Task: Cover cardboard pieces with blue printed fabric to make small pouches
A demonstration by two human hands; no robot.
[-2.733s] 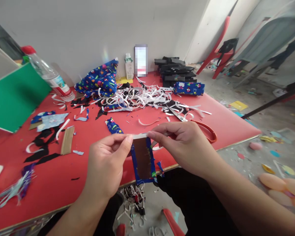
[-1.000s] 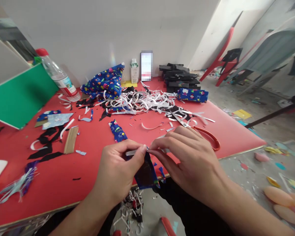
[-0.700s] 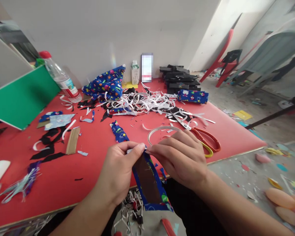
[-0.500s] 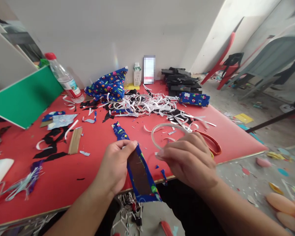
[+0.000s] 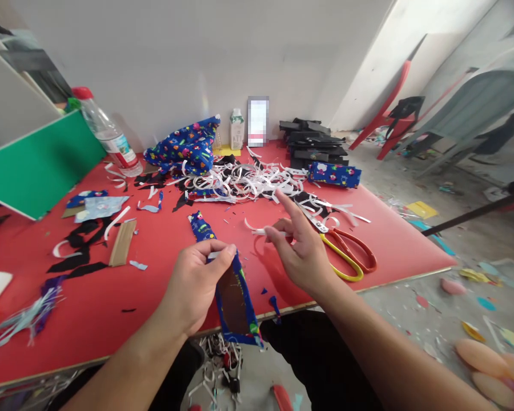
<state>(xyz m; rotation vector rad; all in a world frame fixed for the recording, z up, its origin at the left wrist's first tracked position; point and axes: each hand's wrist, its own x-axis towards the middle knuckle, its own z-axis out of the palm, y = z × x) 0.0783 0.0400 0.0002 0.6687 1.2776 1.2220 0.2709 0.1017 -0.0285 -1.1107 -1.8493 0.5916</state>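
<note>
Scanning from the biggest thing down, I log this:
Table: red table [image 5: 163,297] under everything, its near edge at my lap.
Green board: green board [image 5: 34,171] propped at the far left.
Fabric heap: printed blue cloth [image 5: 184,145] bunched by the wall.
Black stack: black pieces [image 5: 310,142] piled at the back, with a blue wrapped piece [image 5: 334,174] just in front of them.
White strips: curled white offcuts [image 5: 244,180] spread across the middle of the table.
Writing: bottle [image 5: 107,134] carries a red and white label and the small carton [image 5: 236,128] some print; I cannot read either, and the upright card [image 5: 257,121] is blurred.
Scissors: orange and yellow handled scissors [image 5: 346,257] lie flat, just right of my right hand.
Left hand: my left hand [image 5: 195,285] pinches the top end of the blue-edged card [image 5: 235,302], thumb against forefinger; the card hangs over the table edge.
Right hand: my right hand [image 5: 302,251] is half open, forefinger pointing up, thumb and a finger nipping a white strip [image 5: 265,231] above the table.
</note>
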